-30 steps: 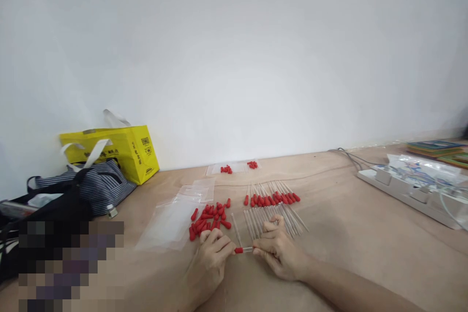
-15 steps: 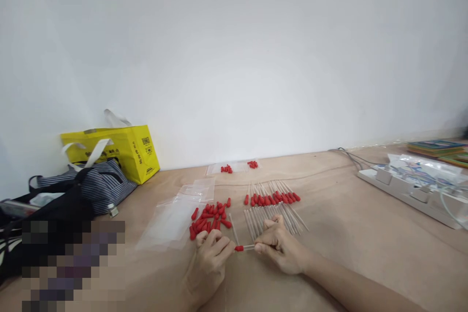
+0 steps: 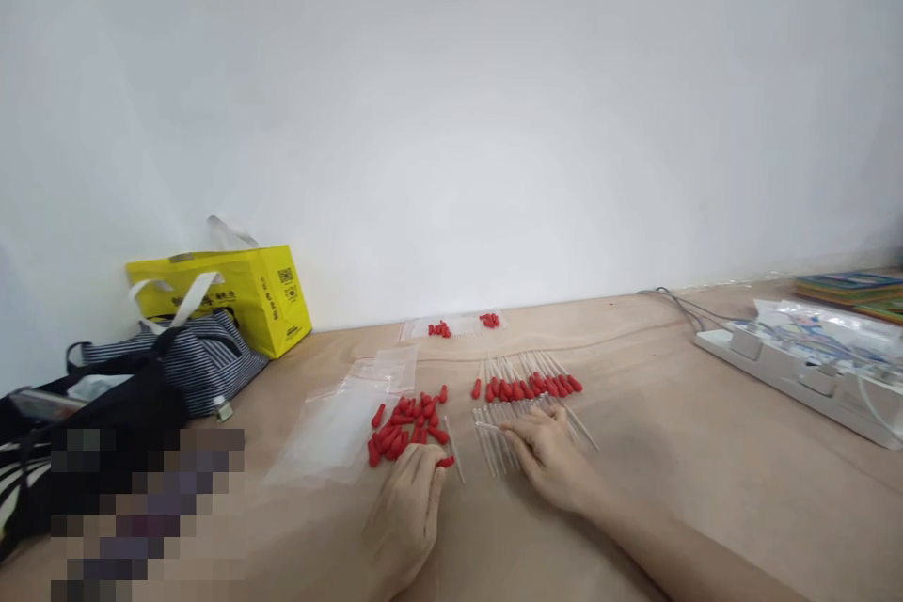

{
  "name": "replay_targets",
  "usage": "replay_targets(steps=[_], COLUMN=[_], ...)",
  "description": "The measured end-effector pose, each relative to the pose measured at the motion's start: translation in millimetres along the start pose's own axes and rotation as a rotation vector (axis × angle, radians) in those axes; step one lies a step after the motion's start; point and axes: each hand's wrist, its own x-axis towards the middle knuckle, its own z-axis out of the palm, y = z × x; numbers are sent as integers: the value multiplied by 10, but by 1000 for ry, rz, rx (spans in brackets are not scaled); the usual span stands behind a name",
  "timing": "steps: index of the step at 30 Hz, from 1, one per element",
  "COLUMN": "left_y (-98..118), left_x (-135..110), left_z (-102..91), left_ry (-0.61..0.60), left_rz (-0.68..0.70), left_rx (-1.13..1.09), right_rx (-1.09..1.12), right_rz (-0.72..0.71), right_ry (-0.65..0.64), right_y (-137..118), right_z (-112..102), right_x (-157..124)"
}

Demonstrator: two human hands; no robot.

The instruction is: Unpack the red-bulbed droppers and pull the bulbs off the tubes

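My left hand (image 3: 407,508) is closed, with a red rubber dropper bulb (image 3: 445,462) showing at its fingertips. It rests at the near edge of a pile of loose red bulbs (image 3: 395,433). My right hand (image 3: 546,451) is closed on a clear glass dropper tube (image 3: 492,426), whose end sticks out to the left. Beneath that hand lies a row of bare glass tubes (image 3: 488,451), partly hidden by the fingers. One lone tube (image 3: 455,450) lies between my hands. Behind the row, several droppers with red bulbs fitted (image 3: 526,388) lie side by side, tubes pointing away.
Clear plastic bags (image 3: 331,423) lie left of the bulb pile. Near the wall is another bag (image 3: 466,324) with red bulbs. A yellow bag (image 3: 282,301) and a striped bag (image 3: 204,357) stand left. At right sits a white power strip (image 3: 790,386) with cables.
My hands have moved apart. The tube between them no longer meets the bulb; the right hand has shifted up over the tube row, the left stays by the bulb pile.
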Motion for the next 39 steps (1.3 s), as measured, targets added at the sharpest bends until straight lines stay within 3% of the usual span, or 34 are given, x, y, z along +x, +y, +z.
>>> replay_targets(steps=[4, 9, 20, 25, 28, 31, 35, 39], left_y=[82, 67, 65, 55, 58, 15, -199, -542], left_x=[18, 59, 265, 274, 246, 235, 326, 451], left_z=[102, 216, 356, 367, 323, 223, -22, -305], left_ry=[-86, -113, -89, -88, -56, -10, 26, 58], left_rz=[-178, -237, -279, -290, -279, -251, -246, -424], left_rx=[-41, -64, -156, -181, -218, -199, -125, -29], right_rx=[-107, -313, -353, -294, -271, -329, -402, -274], right_rz=[-26, -184, -143, -102, -22, 199, 590, 657], right_ry=[190, 210, 59, 84, 150, 153, -40, -179], right_y=[-142, -194, -235, -244, -138, 127, 556, 751], right_z=[289, 509, 444, 396, 251, -1, -306, -362], right_x=[93, 242, 205, 209, 252, 288, 240, 150])
